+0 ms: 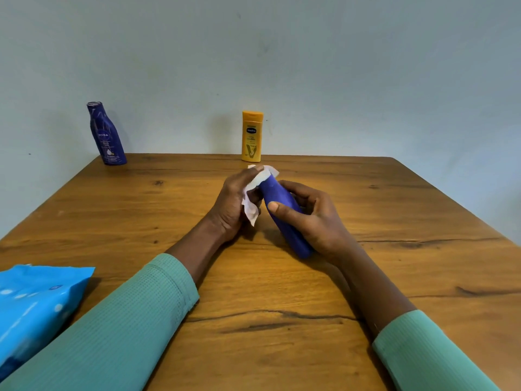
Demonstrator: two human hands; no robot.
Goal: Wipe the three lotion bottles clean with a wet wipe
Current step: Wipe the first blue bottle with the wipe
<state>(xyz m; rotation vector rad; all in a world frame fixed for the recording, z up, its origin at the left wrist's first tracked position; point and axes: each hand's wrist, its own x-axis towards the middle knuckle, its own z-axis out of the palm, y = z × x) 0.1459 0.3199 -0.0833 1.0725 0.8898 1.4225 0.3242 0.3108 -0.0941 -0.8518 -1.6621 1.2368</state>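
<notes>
At mid-table the right hand (318, 224) curls fingers and thumb round a blue bottle (276, 191), which is tilted with its top toward 11 o'clock. The left hand (234, 201) pinches a wipe (251, 209) against that top. On the table (366, 277) a yellow bottle (251, 136) stands at 12 o'clock, a Nivea bottle (108, 136) at 10 o'clock, and a pack (33, 306) lies at 8 o'clock.

Nivea bottle (107, 136) — table (366, 277) far-left | Vaseline bottle (251, 139) far-centre | third bottle (278, 194) mid-table | wipes pack (33, 306) near-left
</notes>
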